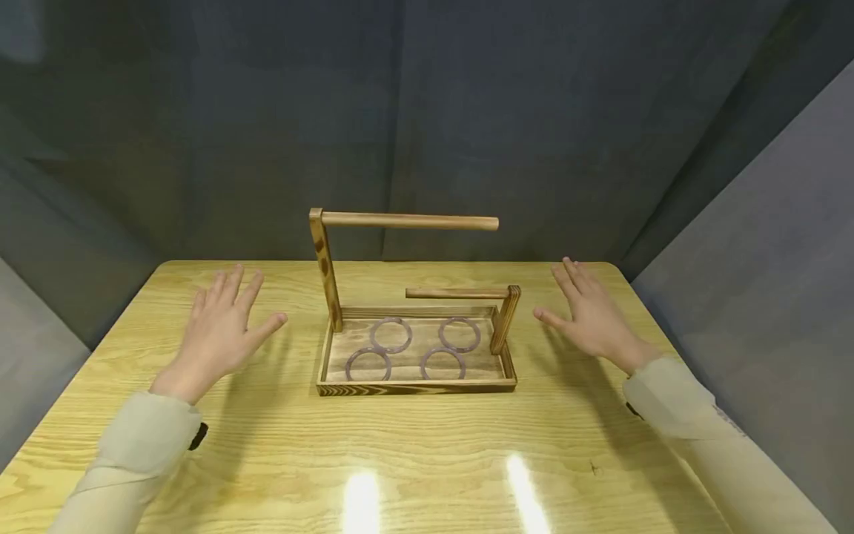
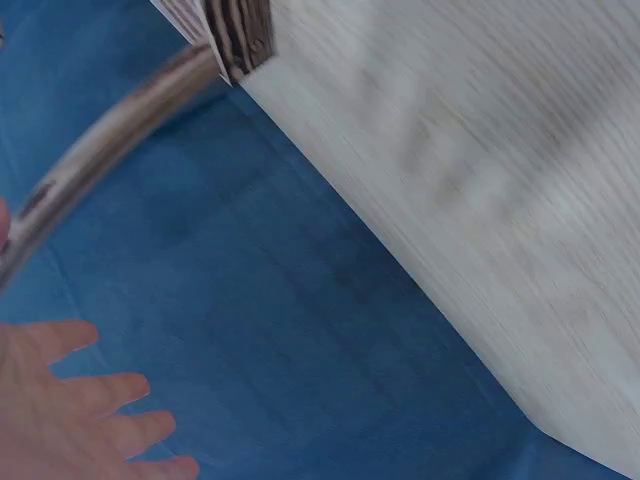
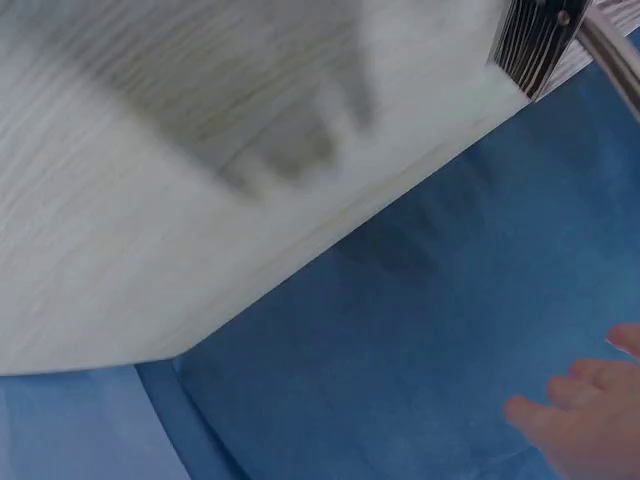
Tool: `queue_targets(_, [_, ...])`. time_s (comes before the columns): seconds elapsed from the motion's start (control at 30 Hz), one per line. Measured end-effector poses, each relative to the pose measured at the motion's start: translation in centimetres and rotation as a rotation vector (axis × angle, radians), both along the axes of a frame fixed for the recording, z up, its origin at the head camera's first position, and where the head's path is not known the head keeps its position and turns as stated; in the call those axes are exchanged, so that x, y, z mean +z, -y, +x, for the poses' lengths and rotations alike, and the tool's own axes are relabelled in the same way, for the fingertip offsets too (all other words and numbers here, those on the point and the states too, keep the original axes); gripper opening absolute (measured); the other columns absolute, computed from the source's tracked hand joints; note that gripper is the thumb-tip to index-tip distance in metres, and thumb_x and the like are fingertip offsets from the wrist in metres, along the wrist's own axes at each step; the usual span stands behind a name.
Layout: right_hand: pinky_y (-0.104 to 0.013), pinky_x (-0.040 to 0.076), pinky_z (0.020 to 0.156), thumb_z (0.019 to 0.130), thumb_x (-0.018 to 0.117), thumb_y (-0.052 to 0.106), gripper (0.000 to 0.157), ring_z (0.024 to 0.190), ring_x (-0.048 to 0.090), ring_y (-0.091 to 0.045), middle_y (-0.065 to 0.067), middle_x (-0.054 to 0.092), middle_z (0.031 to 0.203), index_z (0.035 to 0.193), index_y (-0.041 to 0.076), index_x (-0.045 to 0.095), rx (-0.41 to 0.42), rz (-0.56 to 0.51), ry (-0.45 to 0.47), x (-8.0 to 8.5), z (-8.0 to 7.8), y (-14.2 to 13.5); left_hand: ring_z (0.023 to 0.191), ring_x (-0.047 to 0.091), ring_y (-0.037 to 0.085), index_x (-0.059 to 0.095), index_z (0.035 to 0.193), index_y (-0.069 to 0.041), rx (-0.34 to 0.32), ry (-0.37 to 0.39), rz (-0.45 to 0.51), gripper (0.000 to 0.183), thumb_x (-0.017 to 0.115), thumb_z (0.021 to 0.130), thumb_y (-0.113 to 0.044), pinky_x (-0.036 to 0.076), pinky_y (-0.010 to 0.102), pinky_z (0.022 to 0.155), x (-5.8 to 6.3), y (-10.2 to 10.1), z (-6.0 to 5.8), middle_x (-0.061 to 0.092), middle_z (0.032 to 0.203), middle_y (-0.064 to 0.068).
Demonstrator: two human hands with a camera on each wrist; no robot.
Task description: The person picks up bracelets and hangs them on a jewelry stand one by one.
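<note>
A wooden tray (image 1: pixel 416 387) stands mid-table in the head view. A tall post (image 1: pixel 327 274) on its left carries a long bar (image 1: pixel 410 221) pointing right; a shorter post (image 1: pixel 505 320) on its right carries a shorter bar (image 1: pixel 457 293) pointing left. Several pale purple rings (image 1: pixel 459 320) lie flat inside, in two rows. My left hand (image 1: pixel 220 330) is held over the table to the tray's left, fingers spread and holding nothing. On the other side, my right hand (image 1: pixel 594 315) hovers with extended fingers, also holding nothing. Both hands are apart from the tray.
The light wood table (image 1: pixel 427 437) has rounded far corners and bright reflections near its front. A dark cloth backdrop (image 1: pixel 427 126) hangs behind its far edge, with a grey panel (image 1: pixel 767 245) along the right. Both forearms cast shadows on the tabletop.
</note>
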State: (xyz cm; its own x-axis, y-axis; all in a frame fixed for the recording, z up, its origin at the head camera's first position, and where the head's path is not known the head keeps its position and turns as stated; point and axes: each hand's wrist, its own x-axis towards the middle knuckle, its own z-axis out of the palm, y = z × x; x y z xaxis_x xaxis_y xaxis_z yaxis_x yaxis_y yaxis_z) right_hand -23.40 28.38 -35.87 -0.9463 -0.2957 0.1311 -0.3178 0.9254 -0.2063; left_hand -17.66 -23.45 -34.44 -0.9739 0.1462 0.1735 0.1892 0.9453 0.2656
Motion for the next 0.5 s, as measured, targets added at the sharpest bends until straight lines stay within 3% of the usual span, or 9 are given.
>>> queue_targets(0.3, [-0.061,0.018,0.107,0.089,0.053,0.049,0.082,0.137,0.017,-0.042,-0.02,0.015,0.151,0.146,0.003,0.017,0.061,-0.138,0.016,-2.0,2.3,1.2,0.131,0.025,0.047,0.032,0.142,-0.002,-0.047,-0.075,0.145,0.068,0.053,0.091,-0.042,0.025,0.065,0.1,-1.0,-1.8,2.1,0.026,0.146,0.025])
queue_targets(0.5, [-0.061,0.021,0.105,0.09,0.053,0.045,0.077,0.136,0.019,-0.041,-0.019,0.018,0.151,0.146,0.004,0.021,0.093,-0.227,0.043,-2.8,3.6,2.2,0.126,0.033,0.046,0.038,0.139,-0.002,-0.013,-0.03,0.193,0.061,0.054,0.091,-0.037,0.029,0.065,0.097,-1.7,-2.5,3.4,0.036,0.141,0.023])
